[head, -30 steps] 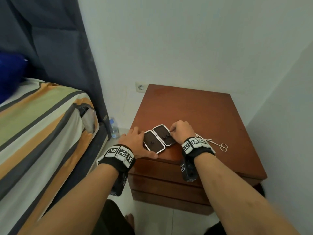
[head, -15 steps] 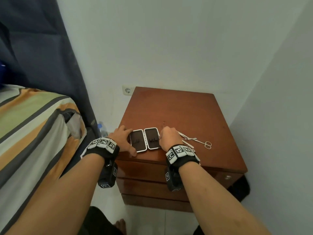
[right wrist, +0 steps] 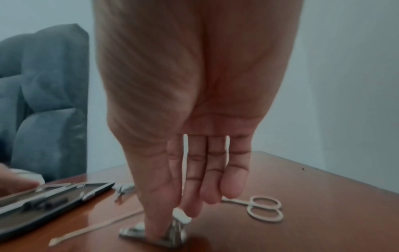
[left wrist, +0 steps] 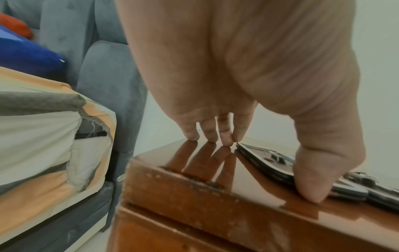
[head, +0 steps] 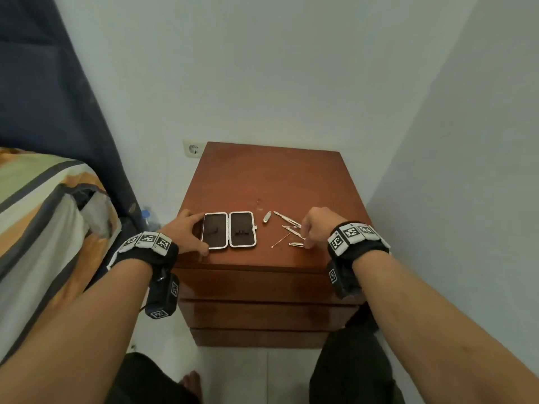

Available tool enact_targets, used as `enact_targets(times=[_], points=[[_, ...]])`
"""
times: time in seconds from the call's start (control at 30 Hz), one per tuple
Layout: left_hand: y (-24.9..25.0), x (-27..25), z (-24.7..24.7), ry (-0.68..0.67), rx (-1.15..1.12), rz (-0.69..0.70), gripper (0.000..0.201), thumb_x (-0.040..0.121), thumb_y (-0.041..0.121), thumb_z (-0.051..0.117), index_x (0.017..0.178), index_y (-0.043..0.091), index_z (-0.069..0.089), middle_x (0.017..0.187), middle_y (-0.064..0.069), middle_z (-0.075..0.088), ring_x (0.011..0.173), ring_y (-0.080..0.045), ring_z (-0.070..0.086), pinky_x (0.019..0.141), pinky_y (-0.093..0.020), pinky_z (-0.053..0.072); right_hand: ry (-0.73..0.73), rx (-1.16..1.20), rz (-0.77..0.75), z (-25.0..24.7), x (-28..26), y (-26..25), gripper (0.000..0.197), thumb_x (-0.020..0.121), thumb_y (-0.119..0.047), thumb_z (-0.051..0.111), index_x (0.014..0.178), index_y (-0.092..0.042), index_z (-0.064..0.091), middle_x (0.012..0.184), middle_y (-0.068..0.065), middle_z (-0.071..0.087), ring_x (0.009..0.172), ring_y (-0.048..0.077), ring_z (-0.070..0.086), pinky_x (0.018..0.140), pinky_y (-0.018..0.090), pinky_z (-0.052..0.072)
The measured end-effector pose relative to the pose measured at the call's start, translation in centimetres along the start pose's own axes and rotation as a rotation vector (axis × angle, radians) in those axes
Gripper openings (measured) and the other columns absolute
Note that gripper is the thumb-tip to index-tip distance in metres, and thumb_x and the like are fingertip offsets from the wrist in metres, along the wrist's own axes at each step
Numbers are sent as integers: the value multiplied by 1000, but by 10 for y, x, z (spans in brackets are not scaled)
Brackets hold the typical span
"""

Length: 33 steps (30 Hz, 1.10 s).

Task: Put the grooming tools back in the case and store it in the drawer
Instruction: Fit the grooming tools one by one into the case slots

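A person stands over a brown wooden nightstand (head: 271, 176) wedged into a white corner, with a striped bed (head: 43, 217) at 9 o'clock. Near the front edge of the top lies the grooming case (head: 229, 230), opened flat into 2 dark-lined halves with pale rims. The left hand (head: 186, 233) brackets the case's 9 o'clock side: the fingertips rest on the wood by its far corner and the thumb presses against its near corner. This hold probably pins the light case so it won't slide while tools are pushed in.

The loose tools lie at 3 o'clock from the case, on bare wood. Closest is a small nail clipper (head: 267, 216), then a few slim metal implements (head: 287, 220) and a thin pale ear pick (head: 280, 240). The right hand (head: 316, 227) reaches down among them, thumb and forefinger pinching a second, larger clipper (right wrist: 155, 231) at 5 o'clock of the group; its other fingers hang straight. Small scissors (right wrist: 264, 208) lie just beyond that hand, hidden from the head camera.

Both halves look empty apart from their holder loops, so packing seems barely begun. The drawers (head: 262, 284) below are closed, and the case is not yet stored
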<state>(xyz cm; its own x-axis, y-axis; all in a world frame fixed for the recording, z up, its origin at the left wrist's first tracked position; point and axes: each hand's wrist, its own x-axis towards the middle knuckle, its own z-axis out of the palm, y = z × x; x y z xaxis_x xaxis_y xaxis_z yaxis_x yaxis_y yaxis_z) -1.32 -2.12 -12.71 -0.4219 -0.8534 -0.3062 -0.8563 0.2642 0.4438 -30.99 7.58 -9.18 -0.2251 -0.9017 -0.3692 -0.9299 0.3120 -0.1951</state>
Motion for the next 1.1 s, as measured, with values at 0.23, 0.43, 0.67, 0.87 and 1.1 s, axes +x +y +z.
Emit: enact_targets(times=[0.23,0.43,0.67,0.87,1.1], points=[[1,-8,1,-3,-23,-8,119,43,46,72,150,18,29,146,-5,33,128,-25,42,104,-38,41,5,-66,-26,12,-2,-6,21,77,-17,83,97,-17,76,108,7,70,98,26,67,88,37,56],[4,-11,1,-12,-73,-30,120,43,44,72,151,15,26,148,-5,28,131,-25,39,105,-35,38,100,20,-115,-2,5,-16,8,89,-21,71,96,-23,71,105,1,68,94,22,67,80,33,54],[-9,2,11,36,-181,-29,97,70,31,83,150,17,29,149,-2,27,134,-23,35,106,-31,32,46,234,-208,-17,32,-64,14,86,-8,73,94,-19,76,92,-1,75,78,10,70,72,25,55],[-16,6,14,56,-221,-5,90,76,35,79,150,19,30,151,0,27,134,-21,36,103,-24,27,-17,208,-231,-19,58,-98,29,88,5,60,99,-15,78,93,4,75,87,17,73,83,36,60],[-19,6,17,47,-253,8,97,72,28,83,150,16,28,151,-1,23,139,-21,29,101,-21,23,-38,118,-233,-9,66,-116,37,86,7,50,97,-15,78,101,11,74,89,25,72,80,40,61]])
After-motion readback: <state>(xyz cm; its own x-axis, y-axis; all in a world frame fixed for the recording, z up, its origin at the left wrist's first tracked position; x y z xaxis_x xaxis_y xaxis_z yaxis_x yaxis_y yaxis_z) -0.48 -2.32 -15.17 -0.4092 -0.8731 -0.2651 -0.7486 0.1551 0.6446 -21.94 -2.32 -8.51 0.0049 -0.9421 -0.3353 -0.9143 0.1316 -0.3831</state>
